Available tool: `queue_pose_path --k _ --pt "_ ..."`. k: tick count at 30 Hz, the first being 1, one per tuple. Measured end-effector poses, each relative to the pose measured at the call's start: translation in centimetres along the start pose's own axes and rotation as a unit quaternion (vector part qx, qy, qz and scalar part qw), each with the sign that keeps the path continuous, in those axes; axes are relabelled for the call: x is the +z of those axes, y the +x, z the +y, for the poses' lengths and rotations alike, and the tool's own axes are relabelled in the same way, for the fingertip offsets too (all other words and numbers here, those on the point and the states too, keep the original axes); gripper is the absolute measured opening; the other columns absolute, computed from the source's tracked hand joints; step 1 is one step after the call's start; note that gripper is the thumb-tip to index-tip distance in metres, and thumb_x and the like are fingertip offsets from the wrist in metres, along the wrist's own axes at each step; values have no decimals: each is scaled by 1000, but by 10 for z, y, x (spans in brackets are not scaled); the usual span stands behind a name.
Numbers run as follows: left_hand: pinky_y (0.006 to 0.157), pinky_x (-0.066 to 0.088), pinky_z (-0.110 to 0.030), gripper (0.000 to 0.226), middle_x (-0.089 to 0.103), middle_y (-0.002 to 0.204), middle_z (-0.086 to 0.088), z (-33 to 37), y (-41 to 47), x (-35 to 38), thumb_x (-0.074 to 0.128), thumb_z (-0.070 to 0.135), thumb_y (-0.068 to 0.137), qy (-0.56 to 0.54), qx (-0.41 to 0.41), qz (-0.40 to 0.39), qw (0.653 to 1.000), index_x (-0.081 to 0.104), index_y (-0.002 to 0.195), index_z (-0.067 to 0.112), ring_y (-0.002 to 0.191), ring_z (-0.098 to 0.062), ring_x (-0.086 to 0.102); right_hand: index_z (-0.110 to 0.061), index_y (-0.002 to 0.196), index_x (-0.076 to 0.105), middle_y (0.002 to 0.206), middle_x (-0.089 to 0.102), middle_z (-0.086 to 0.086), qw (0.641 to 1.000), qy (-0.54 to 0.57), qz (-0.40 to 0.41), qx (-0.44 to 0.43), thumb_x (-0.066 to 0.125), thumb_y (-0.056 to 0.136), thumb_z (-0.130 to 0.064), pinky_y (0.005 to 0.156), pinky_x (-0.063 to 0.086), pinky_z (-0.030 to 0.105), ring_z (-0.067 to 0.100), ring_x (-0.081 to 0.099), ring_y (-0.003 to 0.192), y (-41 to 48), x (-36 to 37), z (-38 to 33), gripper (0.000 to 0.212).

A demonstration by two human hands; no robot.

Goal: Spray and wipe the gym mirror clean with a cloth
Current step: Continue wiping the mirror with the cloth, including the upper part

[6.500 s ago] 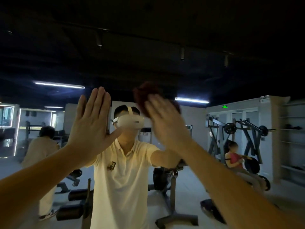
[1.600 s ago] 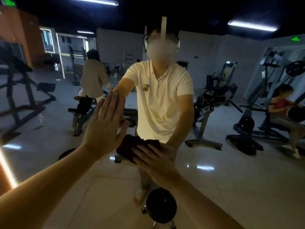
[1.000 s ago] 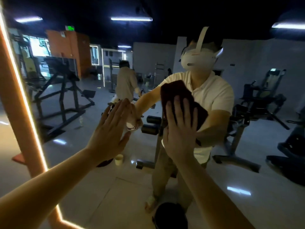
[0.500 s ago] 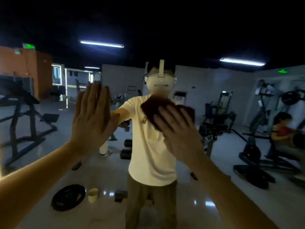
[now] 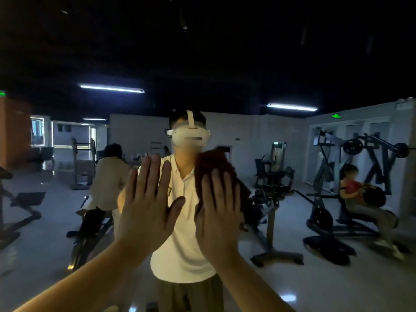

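My flat right hand (image 5: 217,212) presses the soft dark-red cloth (image 5: 211,163) onto the wide glass mirror (image 5: 281,221); my left hand (image 5: 146,206) rests open alongside. The cloth looks limp and light, so I'd pin its middle.

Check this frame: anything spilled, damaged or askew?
Nothing stands out. The right hand presses the dark red cloth flat against the mirror, and the left hand lies open on it alongside. No crack, drip or streak shows, though the light is dim.
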State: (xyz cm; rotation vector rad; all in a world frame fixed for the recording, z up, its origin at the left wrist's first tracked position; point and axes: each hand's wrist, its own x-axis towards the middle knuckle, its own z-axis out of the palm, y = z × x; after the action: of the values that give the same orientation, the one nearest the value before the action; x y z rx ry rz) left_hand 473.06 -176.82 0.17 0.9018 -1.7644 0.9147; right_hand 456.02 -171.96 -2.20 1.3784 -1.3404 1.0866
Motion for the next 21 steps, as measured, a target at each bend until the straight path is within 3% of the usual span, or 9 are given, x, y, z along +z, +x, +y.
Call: queue_pose_path --k 5,7,9,12,16,18,21 --pt "128 15 -60 81 5 173 -21 -4 -1 -5 32 54 105 14 19 -6 1000 15 165 2 161 -39 7 -17 158 37 168 24 8 972 -56 -51 -225 36 107 -32 129 12 50 29 25 156 -15 -4 32 53" --pt "129 14 -59 82 9 173 -22 -6 -1 -6 35 56 104 19 21 -4 1000 19 164 2 161 -40 10 -15 159 32 167 28 11 960 -90 -58 -260 37 108 -37 128 12 51 31 26 155 13 -15 62 56" --pt "128 17 -60 84 11 173 -22 -8 -1 -8 35 58 104 29 21 -11 999 20 164 2 160 -41 11 -11 158 26 165 32 16 974 -97 -47 -201 40 105 -38 127 13 53 35 26 154 51 -32 96 62" --pt "125 23 -62 85 12 173 -21 -9 0 -16 34 61 103 37 23 -35 998 18 165 4 160 -40 11 -8 161 21 168 24 19 997 -77 14 -17 32 106 -36 127 17 56 36 20 156 117 -61 145 63" --pt "121 31 -59 80 25 170 -21 -11 3 -37 42 56 102 23 34 -46 998 32 162 3 157 -40 25 -7 162 26 169 23 17 979 -19 93 179 26 104 -29 125 18 58 38 18 156 184 -71 134 62" --pt "114 37 -55 72 42 160 -20 -14 13 -51 47 52 102 9 40 -33 999 47 153 2 146 -40 43 -7 161 28 168 25 17 977 5 112 181 29 105 -29 126 18 58 38 19 156 186 -59 93 60" --pt "106 39 -53 57 53 144 -22 -22 37 -68 44 43 102 3 47 20 999 52 142 2 129 -40 52 -11 161 28 170 22 14 997 15 69 26 34 107 -31 127 14 56 34 15 158 146 -33 25 58"
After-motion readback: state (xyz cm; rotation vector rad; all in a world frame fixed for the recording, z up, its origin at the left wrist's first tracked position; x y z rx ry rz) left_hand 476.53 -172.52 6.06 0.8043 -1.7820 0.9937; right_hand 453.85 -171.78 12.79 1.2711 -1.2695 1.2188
